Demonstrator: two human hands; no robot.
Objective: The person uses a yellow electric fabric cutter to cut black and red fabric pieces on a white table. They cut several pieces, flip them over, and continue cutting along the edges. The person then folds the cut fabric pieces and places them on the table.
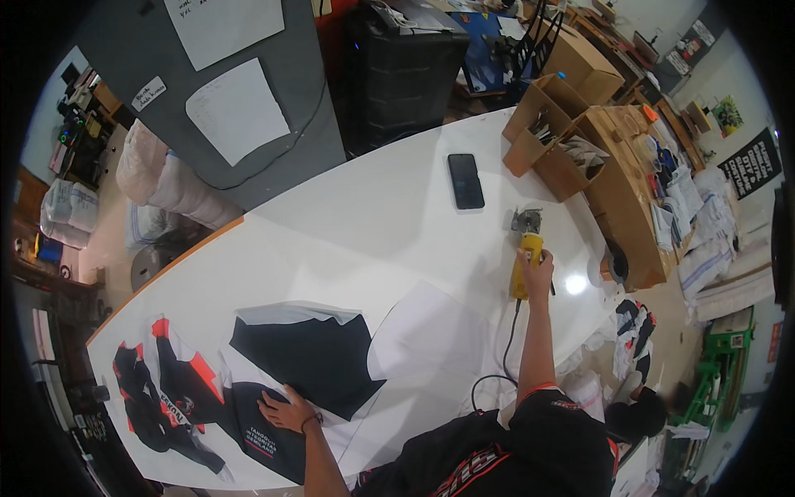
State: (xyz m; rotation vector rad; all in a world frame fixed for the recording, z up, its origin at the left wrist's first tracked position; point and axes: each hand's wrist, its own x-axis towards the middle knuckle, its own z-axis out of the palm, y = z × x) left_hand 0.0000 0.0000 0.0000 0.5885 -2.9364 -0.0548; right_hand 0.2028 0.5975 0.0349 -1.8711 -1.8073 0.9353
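- Head view: the white table [356,236] carries the work, with the plain black fabric panel [302,356] as the landmark. Pale material shows along its far edge; it would probably handle best smoothed flat.
- The white sheet [433,331] lies just right of the plain panel, its folds worth easing out too.
- The printed black fabric panel [252,427] lies beside the plain panel, left and nearer the person; red-and-black printed garment pieces [186,389] lie farther left, best left unsnagged.
- The yellow electric cloth cutter [531,243] is well apart from the plain panel, to its right and beyond, metal head facing away. The right hand [537,267] wraps its body snugly; a level, steady wrist should help control.
- The left hand [290,412] spreads flat on the printed panel, by the plain panel's near edge, pinching nothing visible. Light pressure, fingers clear of any blade line, seems wise.
- The black smartphone [465,180] lies beyond the plain panel, to the right.
- The power cord [505,356] curves right of the plain panel; slack there should prevent tugging.
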